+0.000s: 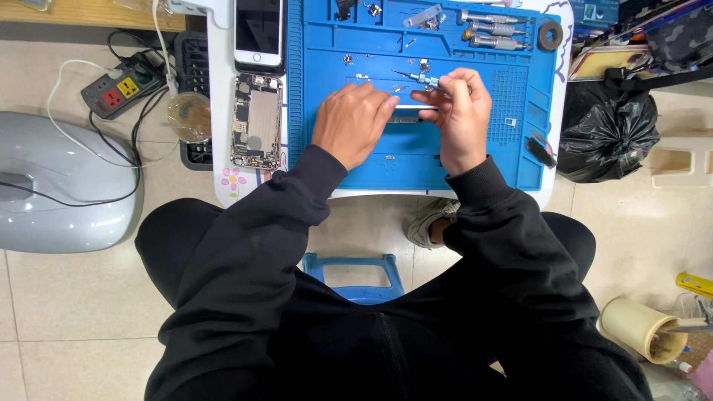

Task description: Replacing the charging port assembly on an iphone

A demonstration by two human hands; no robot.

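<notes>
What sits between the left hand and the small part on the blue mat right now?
Nothing visible does. The left hand rests on the blue mat with its fingertips at the end of the small pale part, which the right hand also holds, along with a small screwdriver. Only tiny loose screws lie nearby, off to the side.

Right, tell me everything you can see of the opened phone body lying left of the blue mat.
The opened phone body lies flat on the white table, its inside facing up, long side running away from the person. It looks like a metal shell: a large pale grey plate fills the middle, with small dark and gold-toned parts crowded at the top and bottom ends. It sits just left of the blue mat, below a whole phone with a dark screen. Neither hand touches it; the left hand is nearest.
</notes>
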